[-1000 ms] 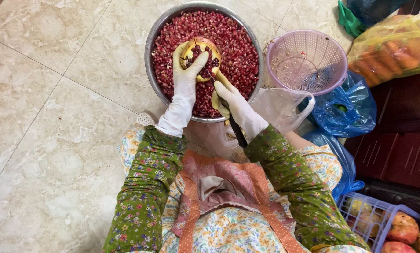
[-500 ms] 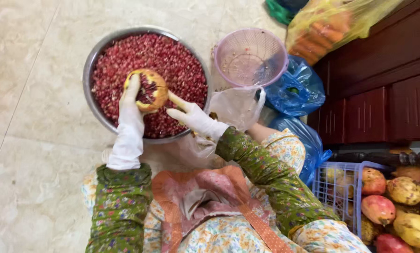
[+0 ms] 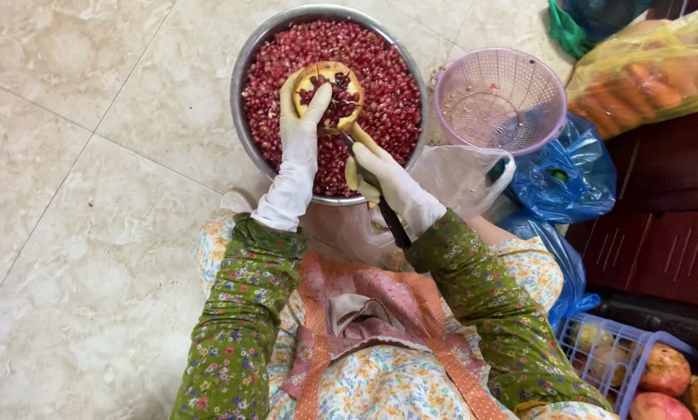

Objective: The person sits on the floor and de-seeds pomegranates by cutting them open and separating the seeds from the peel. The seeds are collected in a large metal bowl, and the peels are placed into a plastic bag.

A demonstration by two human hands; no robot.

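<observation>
Over the steel bowl point(image 3: 244, 93) of red seeds, the gloved left hand point(image 3: 306, 117) cupped a cut pomegranate point(image 3: 333, 89), so loosened seeds would fall inside. The right hand point(image 3: 380, 175) gripped a dark-handled knife point(image 3: 391, 222), tip at the fruit. Its yellow rind framed open chambers of crimson seeds.
</observation>
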